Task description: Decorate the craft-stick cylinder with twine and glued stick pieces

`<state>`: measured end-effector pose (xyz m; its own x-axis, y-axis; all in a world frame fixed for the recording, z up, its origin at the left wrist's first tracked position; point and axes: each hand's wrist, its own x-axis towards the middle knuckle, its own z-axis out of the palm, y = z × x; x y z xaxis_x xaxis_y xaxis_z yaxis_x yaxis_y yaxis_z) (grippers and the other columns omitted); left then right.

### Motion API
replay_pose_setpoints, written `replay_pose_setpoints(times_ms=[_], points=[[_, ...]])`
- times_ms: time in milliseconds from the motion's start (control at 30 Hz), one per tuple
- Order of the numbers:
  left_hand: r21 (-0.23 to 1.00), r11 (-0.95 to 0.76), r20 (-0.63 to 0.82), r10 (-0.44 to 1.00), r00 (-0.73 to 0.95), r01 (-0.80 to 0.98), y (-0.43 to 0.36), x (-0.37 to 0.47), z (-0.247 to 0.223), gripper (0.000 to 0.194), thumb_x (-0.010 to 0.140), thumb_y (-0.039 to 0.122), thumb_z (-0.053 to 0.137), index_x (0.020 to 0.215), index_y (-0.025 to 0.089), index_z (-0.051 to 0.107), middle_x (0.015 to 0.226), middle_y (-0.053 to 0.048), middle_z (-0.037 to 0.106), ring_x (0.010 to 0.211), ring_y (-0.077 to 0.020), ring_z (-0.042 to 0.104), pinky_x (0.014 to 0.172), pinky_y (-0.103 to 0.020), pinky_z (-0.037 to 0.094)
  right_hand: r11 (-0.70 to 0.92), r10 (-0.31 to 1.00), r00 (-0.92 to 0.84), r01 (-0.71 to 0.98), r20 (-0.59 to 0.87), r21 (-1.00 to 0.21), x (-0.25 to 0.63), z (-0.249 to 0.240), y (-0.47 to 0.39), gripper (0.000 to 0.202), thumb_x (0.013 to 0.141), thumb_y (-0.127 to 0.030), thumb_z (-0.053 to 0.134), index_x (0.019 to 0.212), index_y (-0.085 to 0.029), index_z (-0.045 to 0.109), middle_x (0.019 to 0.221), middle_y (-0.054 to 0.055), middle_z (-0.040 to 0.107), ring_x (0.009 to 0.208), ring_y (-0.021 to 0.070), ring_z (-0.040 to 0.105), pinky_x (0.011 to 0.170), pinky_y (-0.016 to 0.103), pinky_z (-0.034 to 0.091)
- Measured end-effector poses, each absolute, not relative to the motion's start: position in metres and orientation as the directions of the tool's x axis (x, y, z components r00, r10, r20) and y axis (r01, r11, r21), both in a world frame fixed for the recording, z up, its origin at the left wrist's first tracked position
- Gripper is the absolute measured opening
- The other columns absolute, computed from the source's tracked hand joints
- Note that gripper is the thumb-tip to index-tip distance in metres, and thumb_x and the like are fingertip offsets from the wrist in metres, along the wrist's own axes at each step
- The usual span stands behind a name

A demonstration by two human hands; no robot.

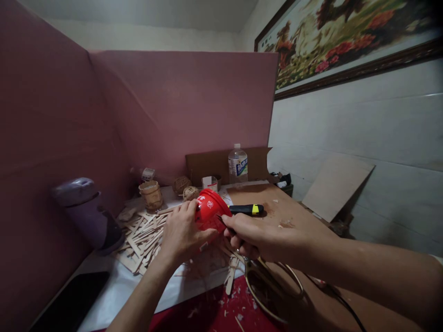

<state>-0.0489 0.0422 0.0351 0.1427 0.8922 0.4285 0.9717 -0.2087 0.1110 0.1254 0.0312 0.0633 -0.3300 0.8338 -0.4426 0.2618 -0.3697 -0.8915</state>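
Note:
A red plastic tub point(206, 210) with white print lies tilted, its rim toward the right. My left hand point(182, 228) is wrapped round its left side, with the thumb along the lower wall. My right hand point(244, 233) grips a pair of scissors point(273, 288) near the blades, the large gold-coloured handle loops hanging below the fist. A dark tip sticks out between thumb and finger and meets the tub's wall just below the rim. Most of the blades are hidden by the fingers. Just behind the right hand lies a black and yellow utility knife point(247, 210).
Loose wooden craft sticks point(145, 240) are heaped left of the tub. Behind stand a stick-covered cup point(151, 196), twine balls point(190, 192) and a clear bottle point(238, 166). A purple flask point(92, 216) and black phone-like slab point(71, 302) are left; brown cardboard point(297, 249) lies right.

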Motion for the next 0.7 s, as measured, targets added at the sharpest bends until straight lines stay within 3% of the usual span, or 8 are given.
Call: replay_pose_setpoints(times_ms=[233, 467, 600, 700], points=[[0.119, -0.211, 0.436, 0.889, 0.140, 0.970, 0.042, -0.049, 0.035, 0.054, 0.067, 0.051, 0.067, 0.110, 0.021, 0.054, 0.108, -0.010, 0.065, 0.095, -0.0306, 0.058, 0.078, -0.038, 0.043, -0.400, 0.851, -0.245, 0.274, -0.465, -0.875, 0.120, 0.057, 0.028, 0.041, 0.099, -0.041, 0.031, 0.069, -0.019, 0.046, 0.048, -0.005, 0.040, 0.035, 0.0051, 0.028, 0.036, 0.019, 0.018], [0.128, -0.219, 0.441, 0.886, 0.143, 0.967, 0.045, -0.050, 0.034, 0.054, 0.068, 0.051, 0.067, 0.110, 0.019, 0.055, 0.111, -0.011, 0.064, 0.098, -0.0320, 0.058, 0.080, -0.040, 0.044, -0.308, 0.906, -0.227, 0.228, -0.358, -0.924, 0.117, 0.030, 0.027, 0.037, 0.102, -0.039, 0.027, 0.074, -0.020, 0.043, 0.044, -0.010, 0.036, 0.032, 0.0038, 0.023, 0.037, 0.018, 0.016], [0.136, -0.224, 0.439, 0.887, 0.144, 0.965, 0.045, -0.051, 0.034, 0.055, 0.067, 0.050, 0.067, 0.111, 0.019, 0.055, 0.110, -0.011, 0.065, 0.096, -0.0312, 0.059, 0.079, -0.040, 0.044, -0.346, 0.885, -0.253, 0.204, -0.391, -0.916, 0.118, 0.038, 0.026, 0.037, 0.102, -0.038, 0.025, 0.075, -0.020, 0.042, 0.044, -0.011, 0.034, 0.031, 0.0032, 0.018, 0.036, 0.018, 0.011], [0.142, -0.221, 0.436, 0.889, 0.139, 0.965, 0.045, -0.051, 0.034, 0.055, 0.067, 0.049, 0.068, 0.111, 0.018, 0.056, 0.109, -0.011, 0.065, 0.095, -0.0311, 0.059, 0.079, -0.040, 0.045, -0.352, 0.878, -0.267, 0.204, -0.397, -0.914, 0.120, 0.052, 0.024, 0.037, 0.101, -0.035, 0.031, 0.069, -0.019, 0.042, 0.045, -0.009, 0.036, 0.032, 0.0029, 0.022, 0.036, 0.017, 0.014]])
